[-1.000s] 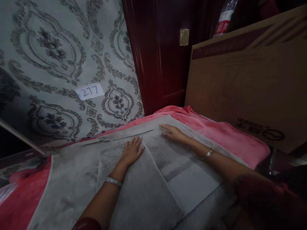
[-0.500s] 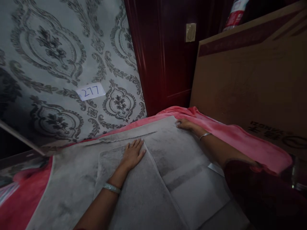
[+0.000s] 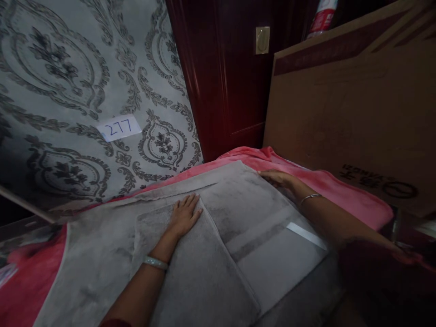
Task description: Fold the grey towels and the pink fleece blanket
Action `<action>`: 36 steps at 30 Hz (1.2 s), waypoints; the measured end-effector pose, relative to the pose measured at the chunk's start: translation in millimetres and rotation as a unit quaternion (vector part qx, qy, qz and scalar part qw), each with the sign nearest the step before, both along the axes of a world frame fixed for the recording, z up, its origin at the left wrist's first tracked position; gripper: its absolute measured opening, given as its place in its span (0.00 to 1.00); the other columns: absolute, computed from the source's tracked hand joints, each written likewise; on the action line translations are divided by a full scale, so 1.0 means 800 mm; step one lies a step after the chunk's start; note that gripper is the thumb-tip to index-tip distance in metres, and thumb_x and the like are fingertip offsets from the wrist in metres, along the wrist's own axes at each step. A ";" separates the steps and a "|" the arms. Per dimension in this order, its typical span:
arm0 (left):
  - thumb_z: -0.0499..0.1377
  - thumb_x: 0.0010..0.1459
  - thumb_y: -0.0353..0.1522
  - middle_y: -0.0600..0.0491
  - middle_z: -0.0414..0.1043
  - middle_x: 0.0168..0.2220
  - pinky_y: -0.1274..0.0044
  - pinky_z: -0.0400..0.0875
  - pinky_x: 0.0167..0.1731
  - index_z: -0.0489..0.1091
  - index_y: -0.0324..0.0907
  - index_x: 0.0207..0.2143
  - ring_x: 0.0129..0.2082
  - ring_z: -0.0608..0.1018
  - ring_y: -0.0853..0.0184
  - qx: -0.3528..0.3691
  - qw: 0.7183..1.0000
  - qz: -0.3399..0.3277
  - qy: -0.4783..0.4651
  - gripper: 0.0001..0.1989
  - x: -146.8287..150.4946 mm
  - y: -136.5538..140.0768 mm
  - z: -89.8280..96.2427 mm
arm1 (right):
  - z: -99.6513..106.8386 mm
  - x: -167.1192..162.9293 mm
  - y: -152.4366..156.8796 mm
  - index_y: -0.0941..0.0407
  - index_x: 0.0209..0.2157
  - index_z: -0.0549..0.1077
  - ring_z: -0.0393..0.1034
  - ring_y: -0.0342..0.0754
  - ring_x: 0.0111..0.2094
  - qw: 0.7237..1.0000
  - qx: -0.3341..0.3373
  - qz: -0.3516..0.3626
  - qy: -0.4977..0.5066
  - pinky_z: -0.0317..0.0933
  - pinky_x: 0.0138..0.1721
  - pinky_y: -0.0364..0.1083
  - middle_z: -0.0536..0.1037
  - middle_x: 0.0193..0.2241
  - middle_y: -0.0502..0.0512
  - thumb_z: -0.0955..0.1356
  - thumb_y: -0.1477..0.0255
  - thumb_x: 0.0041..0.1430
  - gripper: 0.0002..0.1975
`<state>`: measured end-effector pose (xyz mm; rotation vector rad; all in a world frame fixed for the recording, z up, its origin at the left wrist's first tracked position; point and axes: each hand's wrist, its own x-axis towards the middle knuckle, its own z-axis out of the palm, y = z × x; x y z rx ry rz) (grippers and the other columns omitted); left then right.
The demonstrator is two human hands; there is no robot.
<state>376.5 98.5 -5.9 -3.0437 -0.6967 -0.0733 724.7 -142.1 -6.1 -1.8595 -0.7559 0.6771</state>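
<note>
One left hand [image 3: 184,216] and one right hand [image 3: 279,178] touch the grey cloth [image 3: 97,254].

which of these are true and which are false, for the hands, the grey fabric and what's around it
1. The left hand lies palm down on the grey fabric. True.
2. The right hand is on the wall switch. False: it is at the grey fabric's right-hand edge.
3. The paper on the patterned wall reads 277. True.
4. The cloth under the grey fabric is blue. False: it is pink.
</note>
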 end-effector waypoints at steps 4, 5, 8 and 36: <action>0.43 0.69 0.45 0.47 0.50 0.72 0.57 0.48 0.67 0.53 0.45 0.71 0.71 0.54 0.55 0.006 1.000 0.001 0.000 0.31 0.001 0.001 -0.001 | -0.005 -0.020 -0.049 0.56 0.29 0.70 0.56 0.40 0.19 0.995 -0.057 -0.037 0.075 0.53 0.20 0.41 0.67 0.20 0.48 0.70 0.55 0.54 0.18; 0.43 0.69 0.44 0.47 0.50 0.72 0.56 0.48 0.67 0.53 0.45 0.71 0.71 0.54 0.54 0.007 1.000 -0.002 -0.003 0.31 0.001 0.001 -0.002 | -0.007 -0.027 -0.062 0.55 0.28 0.69 0.54 0.39 0.18 0.995 -0.052 -0.041 0.081 0.51 0.19 0.41 0.65 0.19 0.46 0.71 0.55 0.52 0.18; 0.43 0.69 0.43 0.46 0.50 0.72 0.54 0.49 0.67 0.53 0.44 0.71 0.71 0.55 0.53 0.009 1.000 -0.012 -0.011 0.31 0.001 -0.001 -0.002 | -0.011 -0.049 -0.102 0.54 0.28 0.69 0.52 0.39 0.16 0.992 -0.036 -0.016 0.117 0.50 0.17 0.41 0.62 0.16 0.44 0.74 0.57 0.46 0.17; 0.57 0.62 0.49 0.45 0.81 0.36 0.68 0.80 0.32 0.73 0.38 0.47 0.34 0.83 0.58 -0.721 0.604 0.158 -0.299 0.24 -0.112 -0.044 0.053 | 0.054 -0.421 0.045 0.53 0.61 0.69 0.74 0.54 0.41 0.877 -0.005 0.381 -0.293 0.66 0.43 0.47 0.81 0.44 0.53 0.65 0.75 0.50 0.33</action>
